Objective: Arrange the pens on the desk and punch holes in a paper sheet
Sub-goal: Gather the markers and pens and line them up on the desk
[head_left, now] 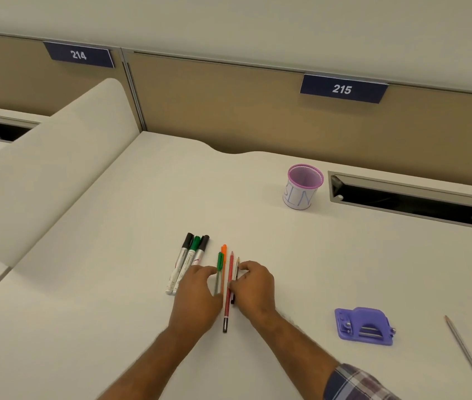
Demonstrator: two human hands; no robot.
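Right hand (253,287) curled at the right flank of the slim pens, fingertips pinching the pencil (237,269) that lies just beside the red pencil (228,287); left hand (197,293) closing in from the other flank, fingers bent against the green pen (219,269) and the orange pen (224,264), though whether clamped on them or merely pressing cannot be told from this angle; four slim barrels thus squeezed between two palms, roughly parallel, tips pointing away across the desk (113,255); red pencil reaching nearest, its dark end poking out below both wrists. Just left of the left hand, three whiteboard markers (188,261) already side by side and touching, caps far; judged as the pen-arranging step, well advanced, the slim group being nudged into a tidy row. Further out: pink mesh cup (304,187) upright and well apart to the far right; purple hole punch (363,326) near the right forearm, untouched; one stray grey pencil (466,353) off at the right edge, apart from the rest. No paper sheet anywhere in view. Next move likely calling for evening the near ends, fetching the stray pencil into line, then finding a sheet before any reach for the punch.
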